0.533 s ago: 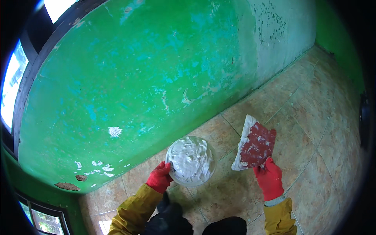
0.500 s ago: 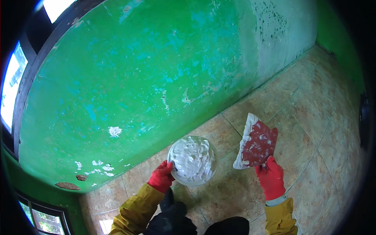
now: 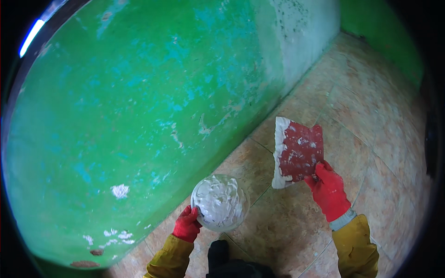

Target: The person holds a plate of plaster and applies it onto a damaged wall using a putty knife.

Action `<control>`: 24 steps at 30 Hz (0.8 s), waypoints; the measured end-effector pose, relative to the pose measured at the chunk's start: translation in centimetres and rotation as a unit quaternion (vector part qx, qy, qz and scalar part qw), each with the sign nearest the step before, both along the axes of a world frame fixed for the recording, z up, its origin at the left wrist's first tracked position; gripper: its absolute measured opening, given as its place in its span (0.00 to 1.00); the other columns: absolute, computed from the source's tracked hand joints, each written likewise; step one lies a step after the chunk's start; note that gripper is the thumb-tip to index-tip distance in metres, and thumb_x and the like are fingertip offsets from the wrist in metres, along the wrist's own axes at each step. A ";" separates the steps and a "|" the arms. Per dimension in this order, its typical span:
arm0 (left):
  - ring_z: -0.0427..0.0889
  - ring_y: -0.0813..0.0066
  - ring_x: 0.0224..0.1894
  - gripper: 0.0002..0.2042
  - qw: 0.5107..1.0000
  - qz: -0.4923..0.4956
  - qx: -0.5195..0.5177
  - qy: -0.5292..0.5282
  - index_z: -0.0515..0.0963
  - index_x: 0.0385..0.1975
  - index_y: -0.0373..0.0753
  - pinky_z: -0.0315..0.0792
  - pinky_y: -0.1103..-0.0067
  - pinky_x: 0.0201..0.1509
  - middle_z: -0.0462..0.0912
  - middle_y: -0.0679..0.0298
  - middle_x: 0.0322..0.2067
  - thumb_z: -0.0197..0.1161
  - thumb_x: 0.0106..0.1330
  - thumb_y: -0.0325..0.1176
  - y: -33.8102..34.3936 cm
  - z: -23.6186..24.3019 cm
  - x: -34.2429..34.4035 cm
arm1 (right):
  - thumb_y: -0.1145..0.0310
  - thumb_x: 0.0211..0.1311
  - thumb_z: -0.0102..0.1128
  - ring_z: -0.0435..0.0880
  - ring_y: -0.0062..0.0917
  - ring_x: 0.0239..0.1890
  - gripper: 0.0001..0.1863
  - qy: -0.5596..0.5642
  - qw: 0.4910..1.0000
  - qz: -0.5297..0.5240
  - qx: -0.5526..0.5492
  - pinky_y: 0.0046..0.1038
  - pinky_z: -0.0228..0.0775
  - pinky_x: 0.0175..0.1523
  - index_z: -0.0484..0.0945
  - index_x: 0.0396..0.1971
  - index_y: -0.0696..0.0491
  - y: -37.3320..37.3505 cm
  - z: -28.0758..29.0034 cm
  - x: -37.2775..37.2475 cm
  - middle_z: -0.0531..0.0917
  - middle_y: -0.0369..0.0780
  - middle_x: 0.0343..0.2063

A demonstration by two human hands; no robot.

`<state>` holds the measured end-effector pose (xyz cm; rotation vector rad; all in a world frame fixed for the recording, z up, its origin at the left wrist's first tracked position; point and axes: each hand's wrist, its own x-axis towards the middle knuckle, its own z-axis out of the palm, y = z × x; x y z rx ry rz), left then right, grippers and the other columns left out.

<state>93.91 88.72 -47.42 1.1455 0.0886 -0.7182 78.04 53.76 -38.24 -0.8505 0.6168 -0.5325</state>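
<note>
In a red glove, my left hand [image 3: 187, 224] grips the rim of a round clear tub of white putty [image 3: 221, 203], its surface rough and ridged. My right hand [image 3: 328, 191], gloved in red too, pinches the lower corner of a wide red putty spreader [image 3: 302, 150]. A thick band of white putty coats the spreader's left edge, and smears dot its face. Tub and spreader are held apart above the floor. Both sleeves are mustard yellow.
A worn green wall [image 3: 134, 102] fills the left, with a white putty patch [image 3: 120, 191], smaller white spots and brown holes [image 3: 85, 264] low down. Tan floor tiles [image 3: 371, 162] spread to the right. A dark shoe [image 3: 218, 254] shows below the tub.
The view has shifted and turned, so the wall and its window frame sit further left. The spreader has turned more upright; the tub appears slightly lower. Both hands keep their hold.
</note>
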 end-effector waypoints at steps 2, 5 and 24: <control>0.74 0.67 0.44 0.16 0.999 -0.004 -0.030 0.015 0.64 0.49 0.35 0.70 0.71 0.47 0.74 0.60 0.42 0.50 0.63 0.34 0.3 -0.8 1.1 | 0.66 0.60 0.48 0.70 0.17 0.36 0.14 -0.004 1.000 -0.029 0.002 0.25 0.66 0.43 0.68 0.46 0.51 0.4 0.7 1.3 0.74 0.30 0.34; 0.74 0.65 0.44 0.17 0.997 -0.028 -0.054 0.043 0.64 0.49 0.35 0.69 0.69 0.48 0.73 0.60 0.43 0.51 0.62 0.34 0.6 -2.0 2.4 | 0.70 0.58 0.50 0.72 0.18 0.36 0.17 -0.029 0.999 -0.038 -0.007 0.28 0.68 0.45 0.66 0.49 0.51 1.2 0.1 3.8 0.74 0.31 0.34; 0.71 0.59 0.50 0.18 0.993 0.054 -0.081 0.070 0.61 0.52 0.36 0.66 0.62 0.53 0.70 0.56 0.48 0.50 0.62 0.31 5.9 -3.2 3.0 | 0.74 0.58 0.49 0.72 0.19 0.33 0.15 -0.176 0.949 -0.250 0.080 0.27 0.69 0.51 0.65 0.46 0.58 8.4 -8.4 16.6 0.72 0.35 0.34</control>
